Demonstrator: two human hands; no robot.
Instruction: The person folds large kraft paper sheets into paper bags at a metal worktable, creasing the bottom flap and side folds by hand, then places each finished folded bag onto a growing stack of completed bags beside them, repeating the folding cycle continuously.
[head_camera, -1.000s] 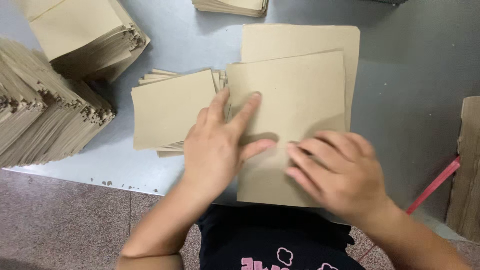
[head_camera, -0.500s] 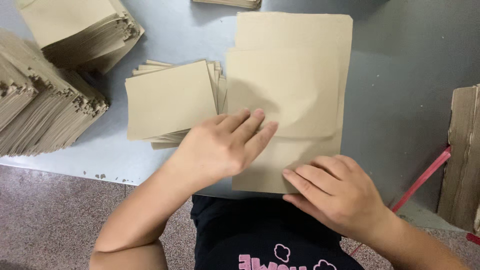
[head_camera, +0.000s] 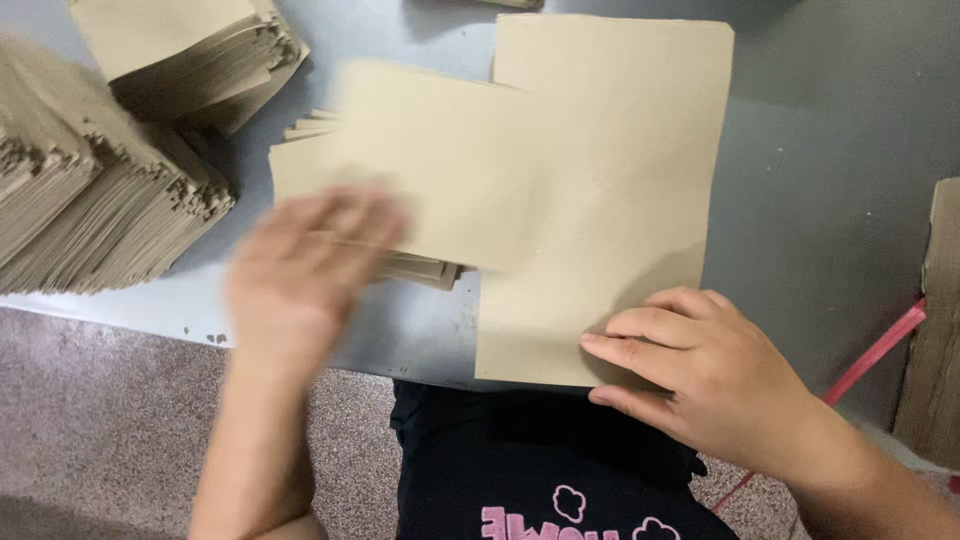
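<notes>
Head view, the only one. A grey bench (head_camera: 820, 180) carries brown paper goods throughout. A large tan sheet (head_camera: 610, 200) lies flat at centre, its near edge reaching the bench edge in front of the person. The right hand (head_camera: 700, 375) rests on the sheet's near right corner, open, fingers (head_camera: 640, 325) spread flat and pressing the paper down; nothing is gripped. A smaller tan sheet (head_camera: 440, 160) lies across the left part of the large one, blurred, overlapping its left edge and reaching out to the left. The left hand (head_camera: 310, 270) is motion-blurred at the near left corner of this smaller sheet; fingers look extended, but whether it pinches the sheet or only touches it cannot be told. Under and just left of the smaller sheet sits a low pile of like sheets (head_camera: 420, 265), edges fanned, partly hidden by the left hand. At far left, a tall stack of brown sheets (head_camera: 90, 210) leans along the bench edge; a second stack (head_camera: 190, 50) lies behind it at top left. At the right edge stands a cardboard piece (head_camera: 935, 330), with a red strip (head_camera: 880, 350) slanting just beside it. The person wears a dark shirt (head_camera: 530, 460). Speckled floor (head_camera: 100, 420) shows below the bench.
</notes>
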